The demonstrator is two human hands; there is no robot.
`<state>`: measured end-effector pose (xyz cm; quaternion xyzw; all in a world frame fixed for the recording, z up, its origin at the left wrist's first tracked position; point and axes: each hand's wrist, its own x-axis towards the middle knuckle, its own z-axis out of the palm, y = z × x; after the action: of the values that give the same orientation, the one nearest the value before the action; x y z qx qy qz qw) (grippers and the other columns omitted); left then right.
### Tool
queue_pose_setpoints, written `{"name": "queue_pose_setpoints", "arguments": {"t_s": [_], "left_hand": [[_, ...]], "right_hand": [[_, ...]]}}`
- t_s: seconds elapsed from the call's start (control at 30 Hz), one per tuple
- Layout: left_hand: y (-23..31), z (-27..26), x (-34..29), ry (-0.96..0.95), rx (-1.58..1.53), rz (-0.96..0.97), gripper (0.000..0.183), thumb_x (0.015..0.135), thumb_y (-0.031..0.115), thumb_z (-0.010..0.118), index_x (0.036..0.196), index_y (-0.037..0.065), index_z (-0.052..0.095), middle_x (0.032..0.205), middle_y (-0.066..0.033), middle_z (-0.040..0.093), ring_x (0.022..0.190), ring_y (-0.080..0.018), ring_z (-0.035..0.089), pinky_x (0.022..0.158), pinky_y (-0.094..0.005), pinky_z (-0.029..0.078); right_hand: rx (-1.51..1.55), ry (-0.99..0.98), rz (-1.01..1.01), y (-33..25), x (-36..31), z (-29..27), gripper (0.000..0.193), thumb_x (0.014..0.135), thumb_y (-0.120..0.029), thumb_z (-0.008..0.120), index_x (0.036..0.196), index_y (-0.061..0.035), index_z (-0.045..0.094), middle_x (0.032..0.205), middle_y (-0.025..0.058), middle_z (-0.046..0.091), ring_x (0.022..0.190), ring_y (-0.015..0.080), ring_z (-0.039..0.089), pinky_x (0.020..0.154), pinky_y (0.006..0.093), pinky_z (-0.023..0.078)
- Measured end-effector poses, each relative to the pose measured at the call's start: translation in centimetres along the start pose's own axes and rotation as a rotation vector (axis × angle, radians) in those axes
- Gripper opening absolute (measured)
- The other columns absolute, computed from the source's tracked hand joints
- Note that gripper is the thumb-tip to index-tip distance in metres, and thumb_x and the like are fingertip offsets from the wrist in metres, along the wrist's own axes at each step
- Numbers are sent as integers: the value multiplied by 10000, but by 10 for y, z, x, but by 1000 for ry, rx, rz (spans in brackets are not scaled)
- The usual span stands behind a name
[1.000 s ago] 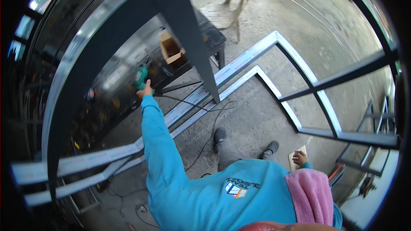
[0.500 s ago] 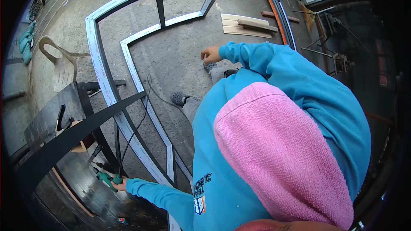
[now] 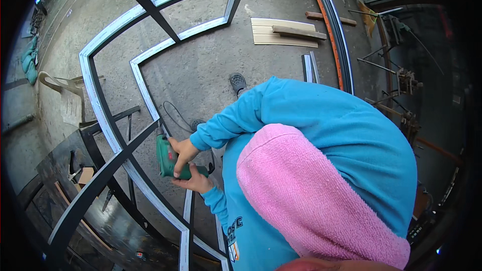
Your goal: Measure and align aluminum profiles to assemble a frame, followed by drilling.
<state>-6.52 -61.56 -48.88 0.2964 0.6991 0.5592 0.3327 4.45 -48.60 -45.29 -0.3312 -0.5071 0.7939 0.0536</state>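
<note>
A green corded power drill (image 3: 164, 156) is held in both my hands, its nose pointing away from me. My left hand (image 3: 200, 181) wraps the handle end. My right hand (image 3: 185, 151) grips the body from above, fingers closed round it. The drill's front end is close to the inner end of a dark bar (image 3: 95, 184), but I cannot tell whether they touch. That bar crosses a large dark frame (image 3: 98, 105) faced with pale printed film. Part of the drill's cord (image 3: 175, 110) loops beyond it; the bit is too small to make out.
A dark-topped workbench (image 3: 113, 228) lies under the frame at lower left, with a small wooden block (image 3: 86, 174) on it. A pale plastic chair (image 3: 73, 103) stands beyond. Light boards (image 3: 263, 32) and long dark profiles (image 3: 337, 35) lie on the floor to the right.
My left hand has brought the drill up from over the workbench toward the bar's inner end. My right hand has come down and taken hold of the drill too. The view has shifted.
</note>
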Motion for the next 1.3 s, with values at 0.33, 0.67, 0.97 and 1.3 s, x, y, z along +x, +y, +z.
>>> {"name": "queue_pose_setpoints", "arguments": {"t_s": [0.33,0.67,0.97,1.3], "left_hand": [[71,306,-43,-1109,375,492,473,683,175,747,1019,-8,469,884,-131,542,816,-232,562,720,-332,459],[61,564,79,-1430,731,855,427,683,289,733,976,24,570,924,-127,579,884,-278,563,764,-368,462],[18,763,160,-1342,1120,1170,806,596,396,774,1233,35,437,1160,-206,479,1093,-360,473,933,-411,403],[11,818,139,-1958,1021,880,791,545,363,838,1151,-13,496,1094,-208,574,1007,-320,562,881,-383,433]], "right_hand": [[820,1005,-309,84,-201,-214,895,621,-263,788,1290,4,256,1101,129,464,1028,221,472,875,354,424],[1033,1346,-227,175,-349,-293,758,652,-212,746,1221,2,294,1013,119,485,840,173,527,742,308,461],[1067,1606,-386,194,-319,-414,659,653,-214,731,1170,3,385,900,113,540,717,163,542,683,285,460],[776,1664,-48,177,-273,-601,727,574,-459,691,1134,-29,516,945,125,578,771,194,585,684,315,452]]}}
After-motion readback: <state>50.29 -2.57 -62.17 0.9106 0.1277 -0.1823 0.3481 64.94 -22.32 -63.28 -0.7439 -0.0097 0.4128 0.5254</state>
